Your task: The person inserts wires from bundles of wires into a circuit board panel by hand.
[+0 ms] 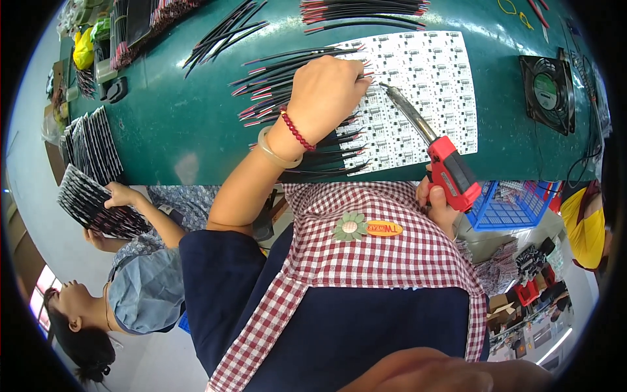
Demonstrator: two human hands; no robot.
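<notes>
A white sheet of small printed circuit boards lies on the green table. Several black cables with stripped red and white ends lie side by side along its left edge. My left hand, with a red bead bracelet and a pale bangle, is closed in a pinch on a cable end over the sheet; the fingers partly hide it. My right hand grips a red and black soldering iron below the table edge. The iron's tip is above the boards, just right of my left fingertips.
More cables lie in a loose pile and a bundle at the back. A black fan stands at the right. A blue basket sits below the table edge. At the left, another person holds a stack of dark strips.
</notes>
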